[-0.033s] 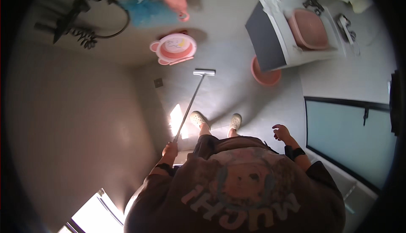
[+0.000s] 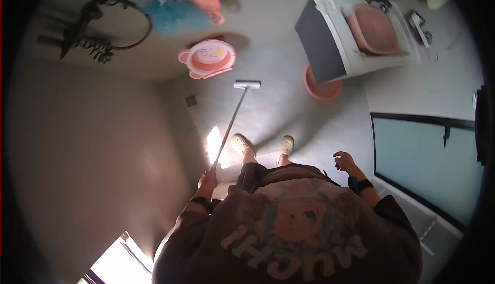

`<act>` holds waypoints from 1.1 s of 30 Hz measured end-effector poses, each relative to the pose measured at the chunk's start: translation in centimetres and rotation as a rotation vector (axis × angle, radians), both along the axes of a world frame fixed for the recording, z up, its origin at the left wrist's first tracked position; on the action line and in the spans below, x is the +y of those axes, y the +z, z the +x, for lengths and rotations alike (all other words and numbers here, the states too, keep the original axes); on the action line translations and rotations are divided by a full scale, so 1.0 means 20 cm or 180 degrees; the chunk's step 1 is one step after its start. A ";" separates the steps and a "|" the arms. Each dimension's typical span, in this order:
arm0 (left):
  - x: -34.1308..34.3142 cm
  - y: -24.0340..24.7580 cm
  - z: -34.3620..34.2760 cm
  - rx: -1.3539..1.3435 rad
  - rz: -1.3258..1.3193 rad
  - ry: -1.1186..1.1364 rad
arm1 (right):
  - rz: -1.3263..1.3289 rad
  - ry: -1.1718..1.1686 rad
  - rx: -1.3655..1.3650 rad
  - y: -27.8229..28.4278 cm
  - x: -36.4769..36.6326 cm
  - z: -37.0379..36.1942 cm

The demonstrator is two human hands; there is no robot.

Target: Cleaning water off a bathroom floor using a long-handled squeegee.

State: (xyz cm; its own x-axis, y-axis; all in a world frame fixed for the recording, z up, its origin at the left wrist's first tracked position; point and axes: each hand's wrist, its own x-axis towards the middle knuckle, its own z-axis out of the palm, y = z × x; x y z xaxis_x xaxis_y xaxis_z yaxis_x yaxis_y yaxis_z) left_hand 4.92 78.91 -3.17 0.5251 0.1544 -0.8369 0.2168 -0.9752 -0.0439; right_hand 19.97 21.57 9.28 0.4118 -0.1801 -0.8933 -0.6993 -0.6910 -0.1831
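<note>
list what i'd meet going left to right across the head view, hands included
coiled hose → floor drain → left hand → mop head → right shoe → right hand → glass door

From the beige perforated clogs [image 2: 287, 145], the silver T-shaped squeegee head [image 2: 247, 84] is lying near twelve o'clock; a grey-and-white boxy vanity [image 2: 320, 44] is standing at one, holding a pink rounded-rectangular basin [image 2: 377, 30].

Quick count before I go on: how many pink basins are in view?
3: an eared basin up-left of the floor tool's head, a squarish basin atop the washstand, and a round basin below it, partly covered. Others could be hidden there.
</note>
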 end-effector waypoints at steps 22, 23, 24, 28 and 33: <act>-0.57 0.25 0.32 0.0145 -0.0049 -0.0557 | 0.0183 -0.1370 -0.0203 -0.14 -0.74 -0.53; -0.54 0.08 0.33 -0.0050 -0.0067 -0.0769 | 0.0211 -0.1314 -0.0279 -0.12 -0.74 -0.51; -0.51 -0.07 0.33 -0.0231 -0.0075 -0.0956 | 0.0243 -0.1241 -0.0292 -0.12 -0.74 -0.48; -0.94 0.22 0.78 0.0060 0.0204 -0.0906 | 0.0224 -0.1418 -0.0213 -0.16 -0.81 -0.61; -0.51 0.50 0.61 0.0002 0.0653 -0.0738 | 0.0232 -0.1842 -0.0412 -0.17 -0.87 -0.75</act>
State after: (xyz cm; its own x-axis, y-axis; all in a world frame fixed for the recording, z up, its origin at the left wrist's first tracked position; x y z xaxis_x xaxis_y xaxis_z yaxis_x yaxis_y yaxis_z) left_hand 17.10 68.77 6.90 0.5657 0.1962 -0.8009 -0.0107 -0.9695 -0.2450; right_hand 4.99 4.18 5.91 0.3715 -0.3478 -0.8608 -0.9272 -0.1869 -0.3246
